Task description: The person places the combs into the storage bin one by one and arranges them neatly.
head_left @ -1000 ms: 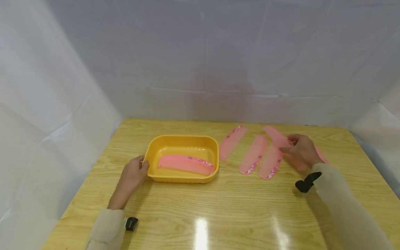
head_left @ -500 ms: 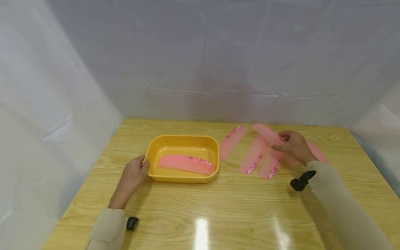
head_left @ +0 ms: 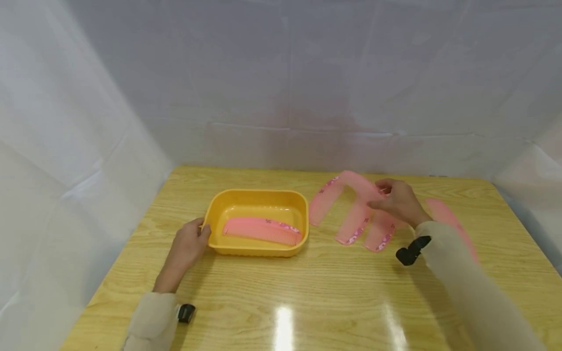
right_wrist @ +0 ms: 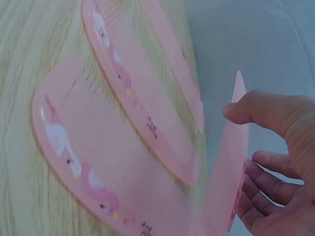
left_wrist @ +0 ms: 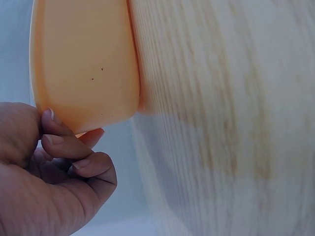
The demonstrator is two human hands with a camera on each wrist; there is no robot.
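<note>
Wooden table [head_left: 237, 297], pale sheeting [head_left: 246, 73] behind; left grip [head_left: 186, 245] pinching yellow basin [head_left: 259, 251], right grip [head_left: 400, 201] pinching pink comb [head_left: 359, 184].

I'm in what looks like a makeshift studio — pale, creased sheeting [head_left: 285, 73] closes in the far side and both flanks of my wood-grain table [head_left: 237, 292]. What sort of building holds it — I can't tell.
</note>
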